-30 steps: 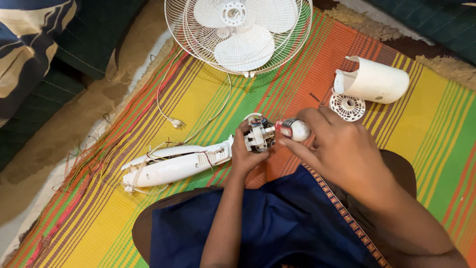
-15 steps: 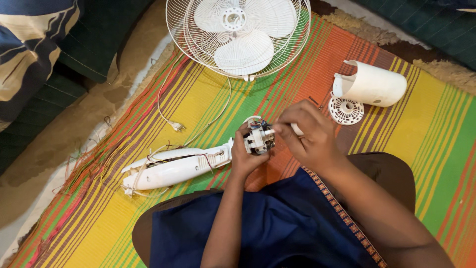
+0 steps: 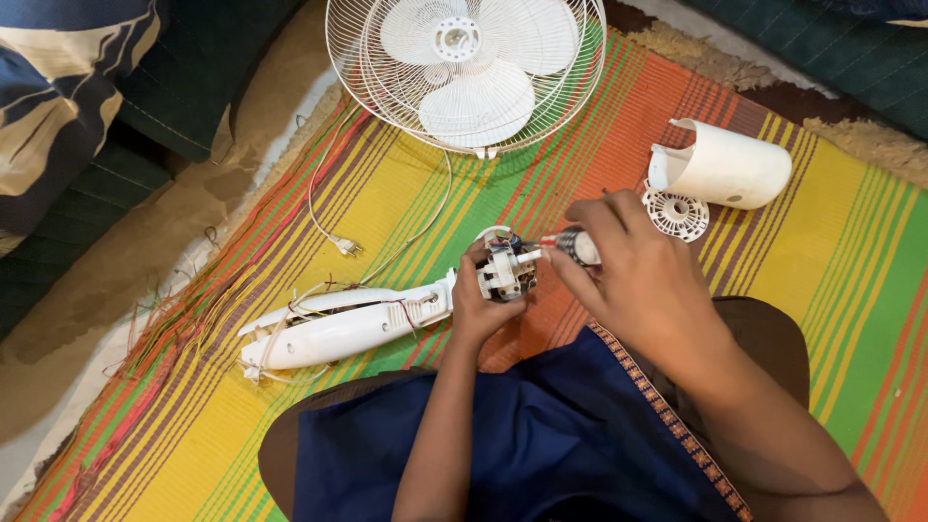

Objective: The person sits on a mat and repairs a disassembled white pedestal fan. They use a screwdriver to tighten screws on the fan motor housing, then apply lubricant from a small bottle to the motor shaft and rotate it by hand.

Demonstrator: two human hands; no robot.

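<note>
The left hand point(image 3: 480, 307) is closed around the exposed fan motor point(image 3: 505, 271), cupping it from below and from the person's side, fingers wrapped about its body. The motor's short metal shaft points to the right, toward the other hand. The right hand point(image 3: 638, 280) is closed on a small cylindrical tube with a red band point(image 3: 572, 246), pinched between thumb and fingers. The tube's long axis runs roughly level, left to right, and its tip sits just at the shaft end of the motor; whether the two actually touch cannot be told. The tube therefore lies directly to the right of the motor, in line with the shaft, and the right hand is the nearer to that meeting point.

The motor remains joined on its left to the white fan neck housing point(image 3: 338, 327), which lies along the striped mat point(image 3: 851, 319) with thin wires point(image 3: 319, 300) trailing from it. A white power plug point(image 3: 345, 246) on its cord lies just beyond. Further out, the fan guard with blades point(image 3: 464, 68) lies flat at the far edge of the mat. To the right of the hands, well apart from the motor, lie a white cylindrical motor cover point(image 3: 725, 166) on its side and a round vented plate point(image 3: 677, 213) touching it.
</note>
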